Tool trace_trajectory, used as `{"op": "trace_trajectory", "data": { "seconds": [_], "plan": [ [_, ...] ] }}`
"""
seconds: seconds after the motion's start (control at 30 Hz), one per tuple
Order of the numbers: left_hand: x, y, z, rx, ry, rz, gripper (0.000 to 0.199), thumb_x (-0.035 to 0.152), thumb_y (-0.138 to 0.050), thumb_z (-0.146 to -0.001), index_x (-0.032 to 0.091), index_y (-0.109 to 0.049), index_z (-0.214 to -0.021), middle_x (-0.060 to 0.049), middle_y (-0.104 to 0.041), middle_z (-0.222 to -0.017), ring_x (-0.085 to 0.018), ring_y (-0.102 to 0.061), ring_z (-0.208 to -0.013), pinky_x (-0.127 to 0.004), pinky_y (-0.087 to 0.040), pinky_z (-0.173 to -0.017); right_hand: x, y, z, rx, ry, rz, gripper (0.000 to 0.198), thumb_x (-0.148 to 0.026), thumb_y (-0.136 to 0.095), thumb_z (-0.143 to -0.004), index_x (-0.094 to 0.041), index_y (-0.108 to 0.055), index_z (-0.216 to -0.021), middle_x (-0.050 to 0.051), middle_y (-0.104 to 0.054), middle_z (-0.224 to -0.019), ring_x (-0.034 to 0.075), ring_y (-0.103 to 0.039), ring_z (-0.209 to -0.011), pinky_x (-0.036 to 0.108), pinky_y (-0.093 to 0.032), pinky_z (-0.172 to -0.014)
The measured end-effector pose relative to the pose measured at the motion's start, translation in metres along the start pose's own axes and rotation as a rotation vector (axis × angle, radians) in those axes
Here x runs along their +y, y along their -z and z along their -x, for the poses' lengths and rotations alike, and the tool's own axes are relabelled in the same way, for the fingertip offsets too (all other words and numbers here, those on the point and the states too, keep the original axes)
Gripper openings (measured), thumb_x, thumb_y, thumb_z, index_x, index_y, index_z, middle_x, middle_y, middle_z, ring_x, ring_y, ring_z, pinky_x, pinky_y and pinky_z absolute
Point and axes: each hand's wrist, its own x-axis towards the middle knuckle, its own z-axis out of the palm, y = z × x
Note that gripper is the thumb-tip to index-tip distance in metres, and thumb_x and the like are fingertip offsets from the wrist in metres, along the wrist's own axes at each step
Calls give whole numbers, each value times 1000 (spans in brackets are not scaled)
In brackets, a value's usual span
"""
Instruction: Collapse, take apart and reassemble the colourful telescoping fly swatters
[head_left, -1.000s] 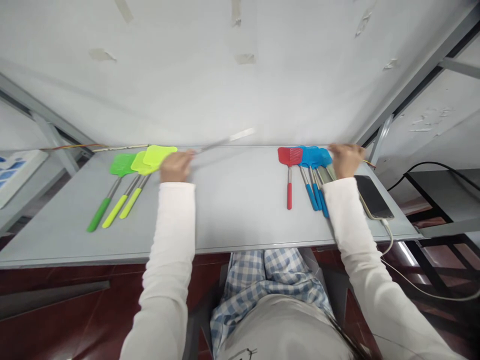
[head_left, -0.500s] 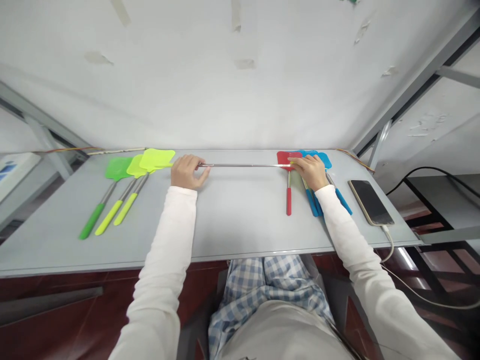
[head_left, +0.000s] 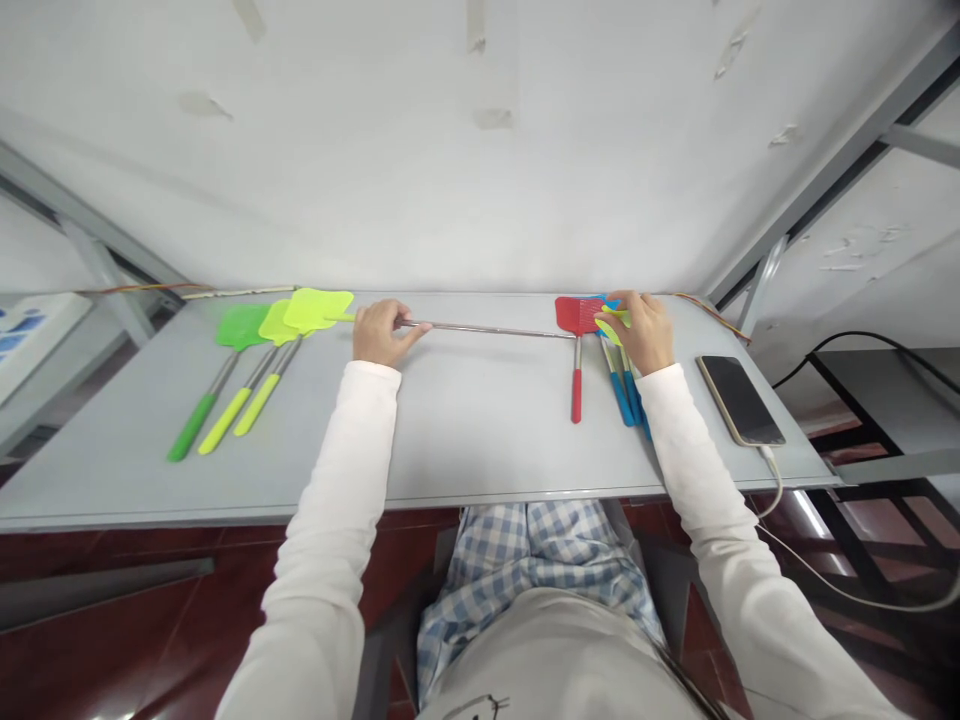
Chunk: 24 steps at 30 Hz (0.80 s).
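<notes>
My left hand (head_left: pixel 381 333) is closed around the handle end of a fly swatter's thin metal rod (head_left: pixel 487 329). A bit of yellow-green handle shows left of that hand, over a yellow swatter lying there. The rod runs right, its bare tip beside the red fly swatter (head_left: pixel 576 314). My right hand (head_left: pixel 646 330) pinches a yellow-green swatter head (head_left: pixel 612 328), partly hidden by the fingers; a gap shows between it and the rod tip. Under and beside this hand lie blue fly swatters (head_left: pixel 620 400), their heads mostly covered.
On the left of the grey table (head_left: pixel 472 430) lie a green fly swatter (head_left: pixel 241 326) and two yellow-green fly swatters (head_left: pixel 321 309). A phone (head_left: pixel 739 400) with a white cable (head_left: pixel 776 470) rests on the right. The wall (head_left: pixel 450 200) rises behind.
My right hand has shifted slightly right, and the yellow-green head has come apart from the rod tip. The rod now slopes down to the right; my left hand keeps its hold.
</notes>
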Motion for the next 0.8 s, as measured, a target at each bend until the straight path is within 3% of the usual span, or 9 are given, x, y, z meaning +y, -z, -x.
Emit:
{"op": "trace_trajectory", "data": {
  "seconds": [0.23,0.4,0.67,0.8],
  "plan": [
    [-7,-4,0,86,-33,-57,33,50,-60,-81,23,-46,-70,-2,-52,-67,-20,-50,-70,-36,-34,-74,-11,-5,7,-219,122,-324,22,-24,-48,-93,-21,-57,-113,10,-66,-113,23,-61,-100,36,-47,-84],
    [-9,-5,0,115,-69,-89,37,54,-59,-81,23,-45,-67,-2,-50,-63,-21,-48,-69,-36,-33,-71,-4,-10,10,-298,96,-389,16,-21,-51,-89,-19,-63,-99,11,-68,-101,23,-63,-89,35,-49,-76],
    [-8,-5,0,90,-58,-80,39,56,-58,-81,24,-44,-67,-2,-49,-63,-22,-48,-69,-37,-32,-72,-20,-1,10,-163,93,-85,22,-31,-52,-95,-23,-72,-95,7,-74,-90,23,-61,-85,35,-38,-73],
    [-8,-5,0,98,-66,-71,40,57,-58,-81,24,-43,-66,-2,-48,-62,-21,-47,-68,-37,-33,-72,-24,-1,11,-121,107,-57,26,-34,-49,-97,-24,-73,-97,6,-74,-93,22,-58,-83,34,-33,-72]
  ]
}}
